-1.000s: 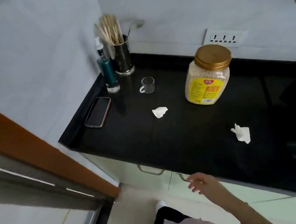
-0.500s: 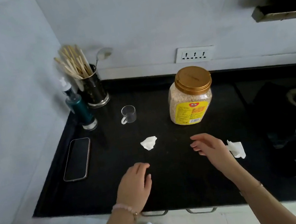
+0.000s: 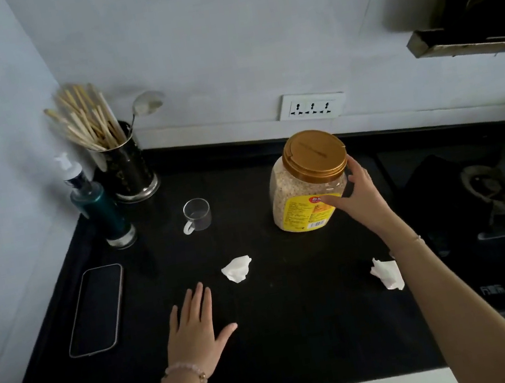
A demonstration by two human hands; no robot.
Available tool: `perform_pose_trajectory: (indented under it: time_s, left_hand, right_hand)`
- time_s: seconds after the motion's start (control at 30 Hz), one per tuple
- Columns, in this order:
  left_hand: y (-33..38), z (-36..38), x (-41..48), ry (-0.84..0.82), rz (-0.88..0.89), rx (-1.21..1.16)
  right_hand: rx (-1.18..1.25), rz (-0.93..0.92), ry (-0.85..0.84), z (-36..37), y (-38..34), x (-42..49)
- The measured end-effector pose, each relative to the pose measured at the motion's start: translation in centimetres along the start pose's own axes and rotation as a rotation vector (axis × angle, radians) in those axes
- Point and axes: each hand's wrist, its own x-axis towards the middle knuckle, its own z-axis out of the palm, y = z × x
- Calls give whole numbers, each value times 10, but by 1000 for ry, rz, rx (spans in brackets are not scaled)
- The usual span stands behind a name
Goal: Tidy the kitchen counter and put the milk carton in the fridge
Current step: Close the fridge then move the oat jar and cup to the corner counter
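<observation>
A clear jar of grain (image 3: 298, 197) with a gold lid and yellow label stands at the back of the black counter (image 3: 295, 343). My right hand (image 3: 359, 197) wraps around its right side, thumb across the label. My left hand (image 3: 197, 329) lies flat and open on the counter, fingers spread, just below a crumpled white tissue (image 3: 237, 268). A second crumpled tissue (image 3: 388, 274) lies to the right, beside my right forearm. No milk carton is in view.
A small glass cup (image 3: 197, 215), a teal pump bottle (image 3: 100, 209), a metal holder of chopsticks (image 3: 123, 168) and a phone (image 3: 98, 310) sit on the left. A stove (image 3: 489, 193) occupies the right. A wall socket (image 3: 312, 105) is behind the jar.
The view swung from the doorway to over the counter. My right hand moved up from near the right tissue to grip the jar. My left hand came in and settled flat on the counter.
</observation>
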Motion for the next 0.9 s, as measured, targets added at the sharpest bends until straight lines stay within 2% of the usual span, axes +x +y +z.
perform_pose_trajectory:
  time_s: [0.17, 0.3, 0.4, 0.57, 0.67, 0.77, 0.9]
  left_hand:
    - [-4, 3, 3, -95, -61, 20]
    - [-6, 7, 3, -123, -59, 13]
    - [-5, 8, 4, -124, -66, 23]
    - [-4, 7, 3, -142, -89, 27]
    - [-5, 8, 3, -97, -89, 54]
    - [-5, 9, 3, -77, -87, 60]
    - [-4, 13, 5, -29, -41, 18]
  right_hand:
    - [121, -71, -174, -4, 3, 33]
    - [199, -37, -208, -1, 11, 35]
    - [175, -12, -140, 4, 16, 30]
    - [-39, 16, 102, 26, 15, 8]
    - [-81, -16, 137, 34, 17, -8]
    - [-12, -16, 81, 32, 27, -7]
    - [165, 7, -94, 28, 31, 1]
